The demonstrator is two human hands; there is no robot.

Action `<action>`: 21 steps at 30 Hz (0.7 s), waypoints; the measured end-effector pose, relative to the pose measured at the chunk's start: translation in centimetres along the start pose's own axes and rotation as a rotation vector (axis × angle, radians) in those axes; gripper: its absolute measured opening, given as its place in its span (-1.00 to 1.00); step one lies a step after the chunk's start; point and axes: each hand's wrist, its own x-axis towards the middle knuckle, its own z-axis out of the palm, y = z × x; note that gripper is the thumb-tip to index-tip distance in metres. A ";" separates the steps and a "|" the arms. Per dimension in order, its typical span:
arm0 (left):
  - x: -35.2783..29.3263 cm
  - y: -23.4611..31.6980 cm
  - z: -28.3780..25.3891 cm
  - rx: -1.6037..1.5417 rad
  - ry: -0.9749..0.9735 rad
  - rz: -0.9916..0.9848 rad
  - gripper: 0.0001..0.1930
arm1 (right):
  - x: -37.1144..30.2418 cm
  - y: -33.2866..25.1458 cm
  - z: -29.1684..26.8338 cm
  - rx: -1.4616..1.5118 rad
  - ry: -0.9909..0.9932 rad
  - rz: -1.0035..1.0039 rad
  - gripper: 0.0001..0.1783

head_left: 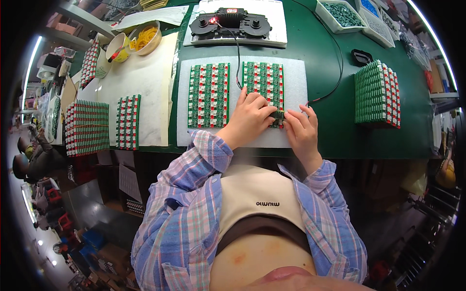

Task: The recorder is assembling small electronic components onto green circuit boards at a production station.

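Note:
Two green circuit board panels lie side by side on a white foam sheet (297, 72): a left panel (208, 94) and a right panel (262, 80), dotted with white and red parts. At the lower right corner of the right panel, my left hand (247, 116) and my right hand (302, 133) pinch a small dark green circuit board (277, 115) from both sides. A thin black wire (238, 58) ends beside my left index finger. Another black cable (335, 87) ends at my right fingers; whether they hold its tip, I cannot tell.
A black device (230, 23) with a lit red light stands on a white block at the back. Stacked panels (377, 94) stand at right, more panel stacks (90, 127) at left. Trays of small parts (340, 17) sit back right; a bowl of yellow bands (145, 38) back left.

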 end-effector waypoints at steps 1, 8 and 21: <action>0.0 0.0 0.0 0.002 0.002 -0.001 -0.75 | 0.1 -0.1 0.0 0.001 0.001 -0.002 -0.70; -0.1 -0.1 0.1 0.015 -0.026 -0.007 -0.74 | 0.5 -0.1 -0.4 -0.005 -0.045 -0.014 -0.67; -0.2 0.5 0.3 0.037 0.020 -0.017 -0.73 | 0.5 -0.1 0.0 0.124 0.021 0.048 -0.63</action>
